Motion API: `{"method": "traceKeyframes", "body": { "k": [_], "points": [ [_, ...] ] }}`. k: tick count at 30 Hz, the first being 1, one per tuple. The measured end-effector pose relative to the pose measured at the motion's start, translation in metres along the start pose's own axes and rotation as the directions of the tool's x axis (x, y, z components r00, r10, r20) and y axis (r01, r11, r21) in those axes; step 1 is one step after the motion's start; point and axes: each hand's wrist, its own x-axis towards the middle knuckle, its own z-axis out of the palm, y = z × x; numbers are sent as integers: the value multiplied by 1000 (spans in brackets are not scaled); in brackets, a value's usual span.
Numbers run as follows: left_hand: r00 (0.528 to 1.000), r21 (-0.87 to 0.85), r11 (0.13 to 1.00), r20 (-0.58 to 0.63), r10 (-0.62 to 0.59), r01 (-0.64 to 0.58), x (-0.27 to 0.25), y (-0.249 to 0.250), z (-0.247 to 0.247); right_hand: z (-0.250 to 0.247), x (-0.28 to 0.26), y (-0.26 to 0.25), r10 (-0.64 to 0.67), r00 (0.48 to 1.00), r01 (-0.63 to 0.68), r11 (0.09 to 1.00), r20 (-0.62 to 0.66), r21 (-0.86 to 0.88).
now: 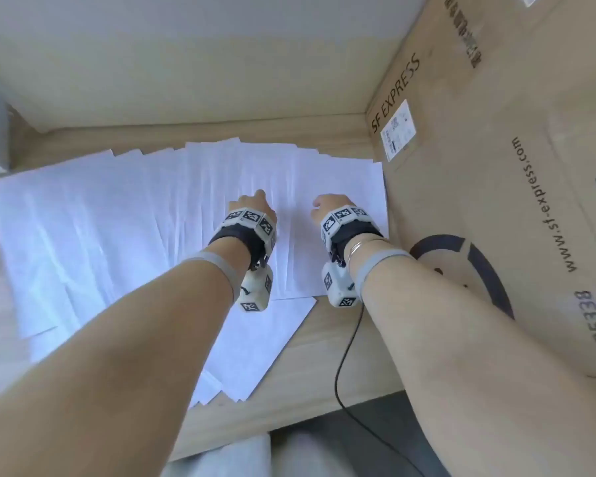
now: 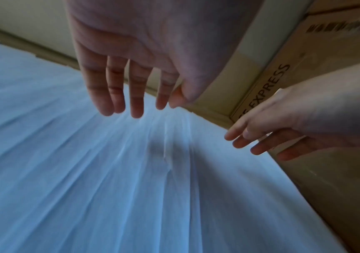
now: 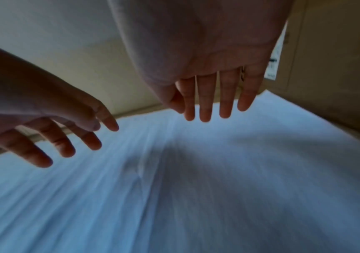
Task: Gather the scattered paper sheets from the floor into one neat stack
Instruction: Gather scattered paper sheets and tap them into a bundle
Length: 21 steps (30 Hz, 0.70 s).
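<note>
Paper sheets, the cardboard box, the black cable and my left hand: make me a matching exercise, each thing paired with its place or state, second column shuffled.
Things:
1. paper sheets
2. cardboard box
3. black cable
4. left hand

Places or states:
A. stands at the right, printed SF EXPRESS
B. fingers straight, above the paper
C. fanned out, overlapping, on the wooden floor
D. hangs from the right wrist camera

Pairs: 1-C, 2-A, 3-D, 4-B

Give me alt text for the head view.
Two bare hands, left hand and right hand, reach over fanned white paper sheets on a light wooden floor; a brown cardboard shipping box stands at right.
</note>
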Motion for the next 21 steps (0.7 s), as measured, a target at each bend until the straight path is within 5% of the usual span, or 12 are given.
{"method": "traceKeyframes", "body": {
  "k": [6,10,14,17,21],
  "points": [
    [990,-127,983,52,-130,135,16,-5,31,38,9,13,-41,984,27,997,174,79],
    [984,-303,939,-11,-175,164,20,-8,34,51,7,6,-152,984,146,987,94,68],
    [960,-604,767,-14,-280,215,21,-11,21,49,0,-1,-252,968,251,964,-5,86],
    [963,-540,797,144,-230,271,23,-15,17,48,4,7,-176,983,183,966,-56,183],
    [970,-469,851,164,-182,239,24,-20,21,46,5,34,213,968,-181,958,-130,224]
  ]
}}
